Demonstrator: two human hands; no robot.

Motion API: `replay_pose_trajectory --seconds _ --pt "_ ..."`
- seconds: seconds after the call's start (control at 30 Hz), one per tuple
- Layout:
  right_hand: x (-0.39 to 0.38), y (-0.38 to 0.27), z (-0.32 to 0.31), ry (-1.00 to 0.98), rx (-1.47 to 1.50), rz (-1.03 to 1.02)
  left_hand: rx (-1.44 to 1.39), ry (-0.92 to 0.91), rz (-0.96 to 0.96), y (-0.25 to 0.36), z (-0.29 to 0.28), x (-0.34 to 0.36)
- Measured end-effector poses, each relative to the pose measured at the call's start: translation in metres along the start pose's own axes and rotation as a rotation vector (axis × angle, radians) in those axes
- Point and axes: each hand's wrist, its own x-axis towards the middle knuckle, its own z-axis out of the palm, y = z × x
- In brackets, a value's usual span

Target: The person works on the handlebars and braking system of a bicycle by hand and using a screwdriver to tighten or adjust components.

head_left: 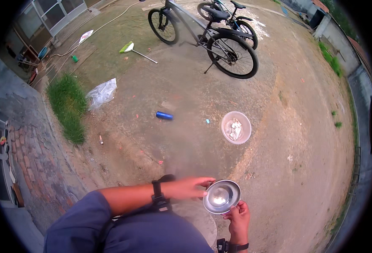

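A shiny round metal bowl (211, 205) with a wide rim is held in front of my body, tilted so its inside shows. A bright reflection lies on its bottom. My right hand (238, 220) pinches the rim at the lower right, thumb on top. At the upper left edge, my left hand (188, 187) has its thumb on the rim and its forefinger stretched along it; the other fingers are partly hidden. Both wrists wear dark bands.
Ahead on the ground stand a pale tub (248, 134) with crumpled white pieces in it and a blue cylinder (164, 115). Farther off are bicycles (232, 55), a broom head (127, 47) with a handle, a clear plastic bag (103, 92) and a grass patch (68, 105).
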Motion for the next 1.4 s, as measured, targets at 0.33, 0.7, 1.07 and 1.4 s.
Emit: replay_pose_trajectory --seconds 0.33,0.7,1.07,1.4 --pt "0.146 -0.129 0.271 -0.722 0.043 0.130 -0.338 0.496 0.260 0.064 -0.193 -0.139" --pt "0.274 -0.181 0.552 -1.253 -0.181 0.343 -0.526 0.936 0.369 0.096 -0.352 -0.238" --pt "0.369 -0.226 0.803 -1.355 -0.155 0.387 -0.704 1.329 0.188 0.058 -0.519 -0.344" --pt "0.452 -0.270 0.978 -1.159 -0.055 0.224 -0.917 1.512 -0.283 -0.075 -0.678 -0.436"
